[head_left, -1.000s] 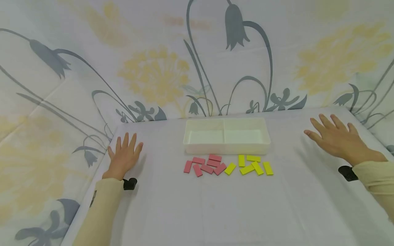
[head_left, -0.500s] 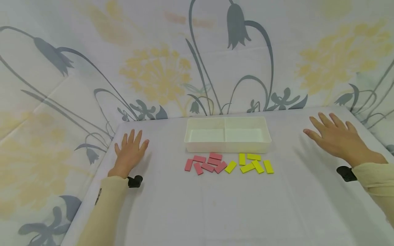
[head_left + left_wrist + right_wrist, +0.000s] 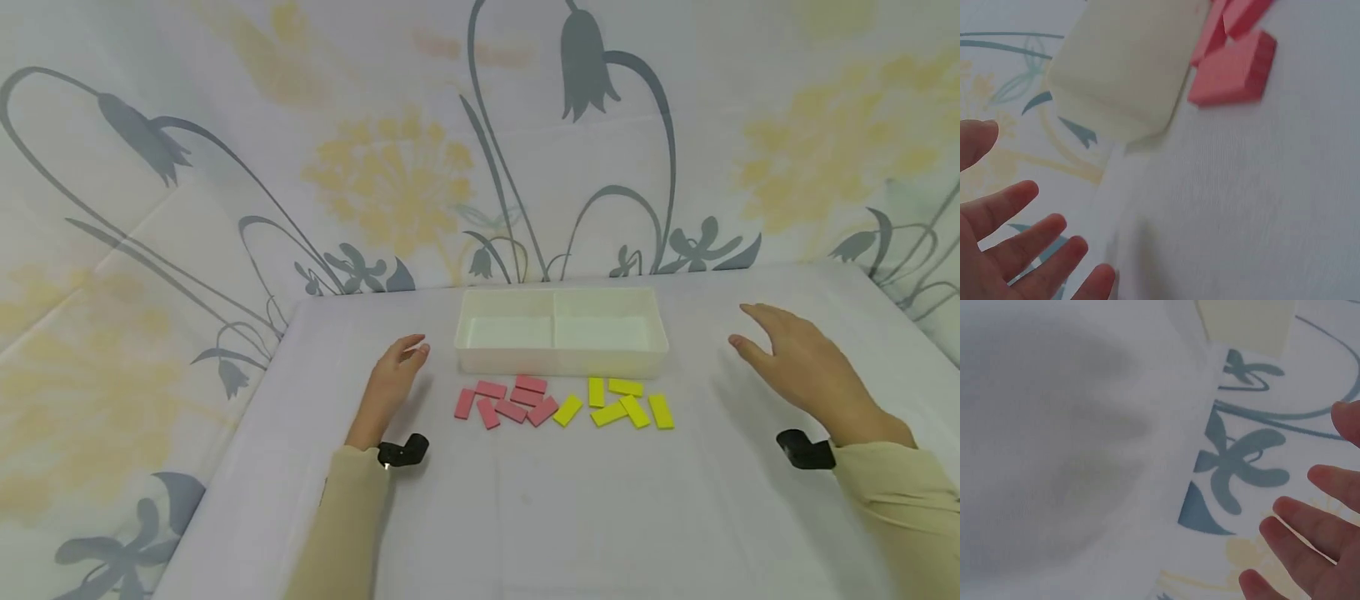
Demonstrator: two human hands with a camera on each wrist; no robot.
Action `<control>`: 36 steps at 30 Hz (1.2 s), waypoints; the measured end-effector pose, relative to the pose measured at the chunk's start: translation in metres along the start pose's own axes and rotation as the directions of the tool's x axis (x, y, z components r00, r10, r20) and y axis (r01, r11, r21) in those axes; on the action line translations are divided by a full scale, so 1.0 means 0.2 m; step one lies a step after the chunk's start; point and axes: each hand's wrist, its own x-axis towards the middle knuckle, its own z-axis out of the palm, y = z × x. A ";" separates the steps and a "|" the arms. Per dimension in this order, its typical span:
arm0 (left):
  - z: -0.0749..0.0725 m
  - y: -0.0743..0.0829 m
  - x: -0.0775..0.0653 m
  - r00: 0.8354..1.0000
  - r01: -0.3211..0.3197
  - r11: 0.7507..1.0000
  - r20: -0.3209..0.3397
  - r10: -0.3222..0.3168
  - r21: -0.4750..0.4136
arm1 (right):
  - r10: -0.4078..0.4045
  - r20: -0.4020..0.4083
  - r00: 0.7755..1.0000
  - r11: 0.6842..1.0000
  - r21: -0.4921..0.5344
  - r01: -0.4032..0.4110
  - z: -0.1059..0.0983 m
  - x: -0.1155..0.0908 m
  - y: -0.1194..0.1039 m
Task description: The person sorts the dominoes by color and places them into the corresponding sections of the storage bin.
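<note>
My left hand (image 3: 390, 385) is over the cloth left of a white two-compartment tray (image 3: 562, 362), holding nothing. In the left wrist view its fingers (image 3: 1029, 253) are spread and loosely bent. Out to the right of the tray, my right hand (image 3: 813, 375) is also free, thumb apart from the relaxed fingers (image 3: 1297, 525) in the right wrist view. Several flat pink blocks (image 3: 511, 411) lie loose in front of the tray's left half, a few overlapping. Several yellow blocks (image 3: 608, 413) lie before its right half. Both tray compartments hold nothing.
A white cloth covers the table (image 3: 570, 517). Behind it and along the left side hangs a white fabric (image 3: 420, 100) printed with grey and yellow flowers. The tray stands near the table's back edge, and a black wrist camera (image 3: 405, 451) is on the left wrist.
My left hand has moved right, toward the tray and pink blocks, and turned onto its side. My right hand has turned too and shifted slightly left. The blocks and tray stay in place.
</note>
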 end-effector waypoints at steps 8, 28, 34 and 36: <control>0.18 0.03 0.01 0.993 0.039 0.885 0.119 0.019 -0.464 | 0.090 -0.090 0.992 0.939 0.341 -0.055 0.10 0.01 -0.14; 0.31 0.02 0.04 0.997 -0.077 0.842 -0.044 0.063 -0.534 | 0.303 -0.052 0.952 0.670 0.721 -0.174 0.49 0.16 -0.21; 0.30 0.04 0.01 0.993 -0.105 0.702 -0.041 0.108 -0.704 | 0.270 0.050 0.962 0.648 0.729 -0.220 0.42 0.11 -0.31; 0.29 0.04 0.01 0.989 -0.130 0.669 -0.045 0.143 -0.732 | 0.239 0.057 0.969 0.652 0.730 -0.204 0.42 0.11 -0.31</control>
